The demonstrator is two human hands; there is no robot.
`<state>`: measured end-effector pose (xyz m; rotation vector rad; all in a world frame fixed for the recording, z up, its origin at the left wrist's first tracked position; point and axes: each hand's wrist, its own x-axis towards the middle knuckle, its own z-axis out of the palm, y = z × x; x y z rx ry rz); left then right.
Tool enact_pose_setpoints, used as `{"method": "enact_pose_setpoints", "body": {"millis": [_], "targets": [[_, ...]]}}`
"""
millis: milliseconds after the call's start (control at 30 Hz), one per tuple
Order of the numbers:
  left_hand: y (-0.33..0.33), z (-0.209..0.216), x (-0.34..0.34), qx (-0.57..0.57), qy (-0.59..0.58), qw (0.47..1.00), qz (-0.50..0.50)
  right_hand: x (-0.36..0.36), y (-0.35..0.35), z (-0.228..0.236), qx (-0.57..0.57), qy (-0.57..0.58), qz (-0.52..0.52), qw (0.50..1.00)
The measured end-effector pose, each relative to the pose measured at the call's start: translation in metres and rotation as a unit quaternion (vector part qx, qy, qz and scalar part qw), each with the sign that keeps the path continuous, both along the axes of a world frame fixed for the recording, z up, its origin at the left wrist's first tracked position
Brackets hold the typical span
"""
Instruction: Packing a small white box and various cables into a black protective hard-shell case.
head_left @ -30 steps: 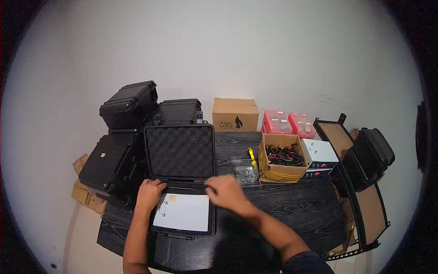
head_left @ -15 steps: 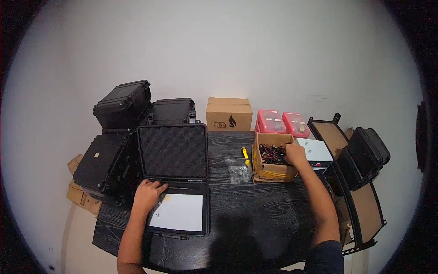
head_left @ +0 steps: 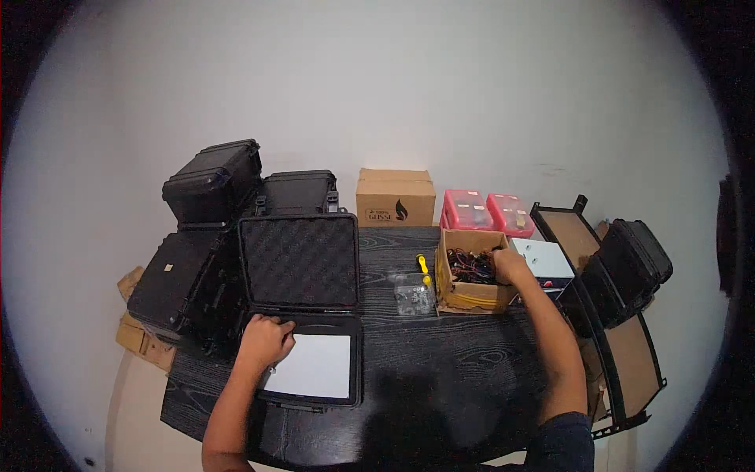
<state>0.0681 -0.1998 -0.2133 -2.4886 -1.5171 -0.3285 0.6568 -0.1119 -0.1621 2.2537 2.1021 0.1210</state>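
Note:
My left hand (head_left: 268,340) bends over the left edge of a white panel (head_left: 316,367) lying in the base of an open black hard case (head_left: 355,376). Its fingers are curled, and whatever they grip is hidden. The raised lid (head_left: 299,259) of that case is lined with dark egg-crate foam. Over on the right, my right hand (head_left: 511,266) reaches into an open cardboard box (head_left: 477,297) holding a tangle of dark and red cables (head_left: 472,266). Its fingertips are bent down at the box's right side, partly hidden, beside something dark.
Black hard cases (head_left: 177,267) are stacked at the left. Behind stand a closed carton (head_left: 395,198) and red-edged plastic boxes (head_left: 465,209). A clear bag of small parts (head_left: 414,299) and a yellow tool (head_left: 422,264) lie by the cable box. A white box (head_left: 543,262) and metal-framed shelf (head_left: 629,362) are right.
My left hand has shifted slightly right over the panel's corner, its fingers more curled. My right hand stays at the cable box, and a dark item now shows by its fingers.

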Motion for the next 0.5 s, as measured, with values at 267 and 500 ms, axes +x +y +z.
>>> {"method": "enact_pose_setpoints", "body": {"millis": [267,500], "targets": [[0.005,0.0,0.005,0.027,-0.033,0.999,-0.03,0.035,0.0,0.009,0.317,0.239,0.083,0.914],[0.004,-0.001,0.005,0.027,-0.032,0.999,-0.03,0.028,-0.012,0.023,0.41,0.283,0.117,0.859]]}}
